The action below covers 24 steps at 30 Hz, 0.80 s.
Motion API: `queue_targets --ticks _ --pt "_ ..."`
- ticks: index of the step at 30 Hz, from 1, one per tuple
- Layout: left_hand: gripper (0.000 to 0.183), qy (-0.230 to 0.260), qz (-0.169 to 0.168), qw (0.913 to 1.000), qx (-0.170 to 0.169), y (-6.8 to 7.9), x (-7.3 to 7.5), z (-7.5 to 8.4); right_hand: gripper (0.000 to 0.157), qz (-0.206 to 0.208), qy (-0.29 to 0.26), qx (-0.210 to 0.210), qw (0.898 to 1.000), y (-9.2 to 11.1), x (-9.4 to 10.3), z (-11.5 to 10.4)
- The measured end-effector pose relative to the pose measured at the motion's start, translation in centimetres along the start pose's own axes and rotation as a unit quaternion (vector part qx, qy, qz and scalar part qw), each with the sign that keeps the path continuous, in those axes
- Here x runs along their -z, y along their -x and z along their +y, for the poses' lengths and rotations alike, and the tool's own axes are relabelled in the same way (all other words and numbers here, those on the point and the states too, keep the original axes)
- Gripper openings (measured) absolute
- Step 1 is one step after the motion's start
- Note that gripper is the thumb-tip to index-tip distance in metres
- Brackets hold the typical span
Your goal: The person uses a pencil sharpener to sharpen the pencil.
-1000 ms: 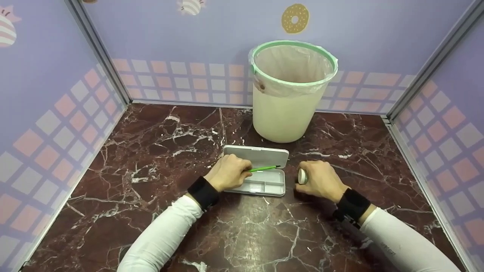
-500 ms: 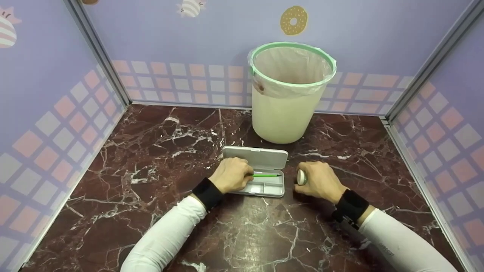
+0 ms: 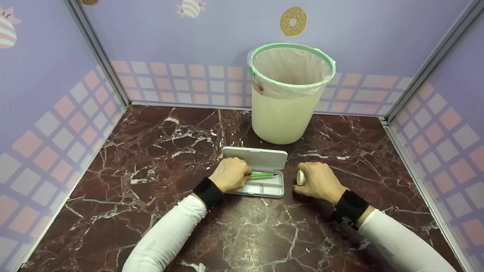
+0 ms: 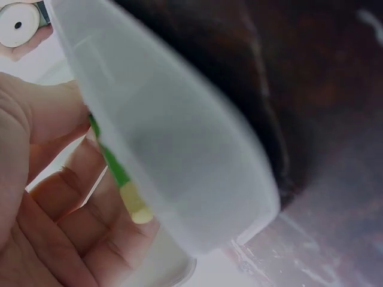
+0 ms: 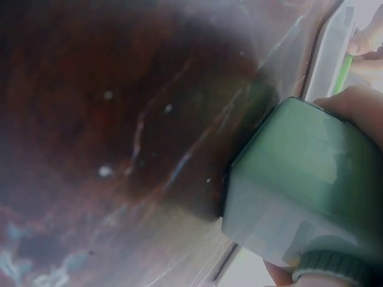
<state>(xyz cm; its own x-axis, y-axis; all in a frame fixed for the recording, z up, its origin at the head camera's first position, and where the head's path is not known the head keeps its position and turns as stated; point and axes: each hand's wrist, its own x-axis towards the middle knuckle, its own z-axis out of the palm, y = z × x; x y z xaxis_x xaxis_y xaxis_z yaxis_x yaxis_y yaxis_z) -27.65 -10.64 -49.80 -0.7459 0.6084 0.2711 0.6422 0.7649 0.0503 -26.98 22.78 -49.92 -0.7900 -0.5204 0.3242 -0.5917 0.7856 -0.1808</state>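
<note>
My left hand (image 3: 231, 174) pinches a green pencil (image 3: 264, 175) near its rear end, dark tip pointing right. The pencil lies low over the long back compartment of a white pencil case (image 3: 273, 191), whose lid (image 3: 264, 158) stands raised. Seen from the left wrist, the case wall (image 4: 173, 131) hides part of the pencil, and a yellow end (image 4: 136, 206) shows below. Just right of the case, my right hand (image 3: 321, 180) grips a pencil sharpener (image 5: 311, 179) with a green and whitish boxy body. Its round pale face (image 4: 18, 25) has a dark hole.
Behind the case stands a cream trash bin (image 3: 283, 113) with a green rim and a plastic liner. Patterned purple panels (image 3: 181, 37) enclose the dark red marbled tabletop (image 3: 170, 234) at the back and both sides.
My left hand has lowered the pencil from a tilt in front of the lid to nearly level at the case's back compartment. My right hand stays in place with the sharpener.
</note>
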Motion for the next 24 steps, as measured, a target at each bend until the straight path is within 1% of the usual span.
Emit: queue_targets --ticks 4,6,11,14,18,21,24 --pt "0.015 0.001 -0.007 0.9999 0.009 0.04 -0.25 -0.14 0.039 0.001 -0.003 0.004 1.000 0.00 0.00 -0.08" --pt "0.014 0.003 -0.006 0.9999 0.011 0.04 -0.33 -0.18 0.041 0.004 -0.006 0.005 1.000 0.06 0.01 -0.07" --pt "0.011 0.013 -0.003 0.9998 0.015 0.11 -0.35 -0.24 0.052 0.007 -0.024 0.007 1.000 0.26 0.00 0.02" --pt "0.009 0.020 -0.005 0.9996 0.021 0.15 -0.30 -0.30 0.056 0.002 -0.043 0.005 0.999 0.24 0.13 0.02" --pt "0.009 0.028 -0.011 0.9991 0.028 0.11 -0.25 -0.33 0.056 -0.002 -0.071 0.003 0.997 0.23 0.42 0.17" --pt "0.011 0.034 -0.017 0.9988 0.031 0.10 -0.28 -0.33 0.055 0.004 -0.089 0.004 0.996 0.34 0.58 0.44" --pt "0.011 0.035 -0.020 0.9987 0.032 0.14 -0.29 -0.30 0.055 0.015 -0.121 0.004 0.993 0.52 0.66 0.78"
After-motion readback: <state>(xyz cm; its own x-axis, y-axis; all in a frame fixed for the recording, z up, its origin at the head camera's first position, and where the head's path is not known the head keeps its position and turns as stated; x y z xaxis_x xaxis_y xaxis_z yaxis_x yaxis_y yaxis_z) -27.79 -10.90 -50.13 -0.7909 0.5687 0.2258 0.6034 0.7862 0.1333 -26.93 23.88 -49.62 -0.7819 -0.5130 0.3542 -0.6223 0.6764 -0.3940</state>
